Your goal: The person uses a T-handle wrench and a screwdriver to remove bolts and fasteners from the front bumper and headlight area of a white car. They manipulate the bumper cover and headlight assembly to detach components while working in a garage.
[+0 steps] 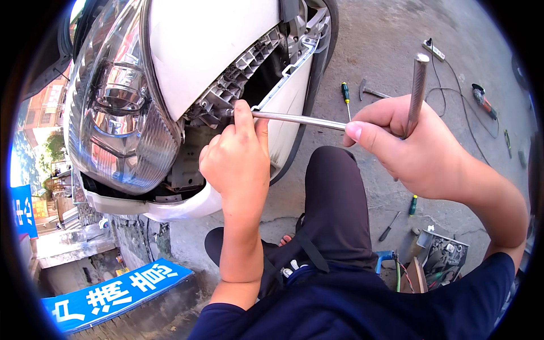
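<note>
My right hand point(422, 150) is closed round a long silver T-handle wrench point(309, 120), with its knurled crossbar standing up past the fingers. The shaft runs left, nearly level, to the front corner of a white car. There my left hand point(235, 161) pinches the wrench's far end, index finger stretched along it. That end meets a grey plastic bracket point(218, 102) under the white body panel point(209, 45); the fastener itself is hidden. Left of the bracket sits a large clear headlight point(116, 113). A loose-looking white panel edge point(289, 113) lies beyond my left hand.
On the concrete floor lie a green-handled screwdriver point(346, 93), a hammer point(374, 89), a power strip point(433, 50) with its cable, an angle grinder point(483, 97) and another screwdriver point(389, 226). A box of parts point(445, 255) stands at lower right. A blue sign point(122, 292) lies lower left.
</note>
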Available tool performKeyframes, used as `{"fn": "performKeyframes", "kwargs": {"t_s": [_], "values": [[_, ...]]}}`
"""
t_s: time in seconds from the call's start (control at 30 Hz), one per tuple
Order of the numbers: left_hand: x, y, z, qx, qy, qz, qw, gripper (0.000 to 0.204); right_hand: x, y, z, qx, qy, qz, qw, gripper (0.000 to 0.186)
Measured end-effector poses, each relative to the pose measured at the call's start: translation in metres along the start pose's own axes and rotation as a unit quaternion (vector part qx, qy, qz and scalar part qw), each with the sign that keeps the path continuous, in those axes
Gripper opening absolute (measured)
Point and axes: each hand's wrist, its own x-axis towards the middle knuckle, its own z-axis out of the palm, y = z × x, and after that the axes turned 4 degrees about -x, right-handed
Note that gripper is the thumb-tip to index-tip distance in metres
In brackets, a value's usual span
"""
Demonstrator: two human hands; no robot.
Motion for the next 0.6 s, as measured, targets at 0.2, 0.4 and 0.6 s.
{"fn": "performKeyframes", "kwargs": {"t_s": [0.2,0.4,0.6], "values": [[0.003,0.002,-0.001,0.018,-0.027,-0.008,0.999,0.035,0.008,0.012,-0.010,0.192,-0.065,0.035,0.978,0.033],[0.003,0.001,0.001,0.017,-0.004,-0.010,1.000,0.035,0.010,0.002,-0.007,0.288,-0.067,0.158,0.942,0.035],[0.002,0.006,0.001,0.020,0.011,-0.013,1.000,0.031,0.016,0.023,0.004,-0.197,0.031,-0.212,0.957,0.024]]}}
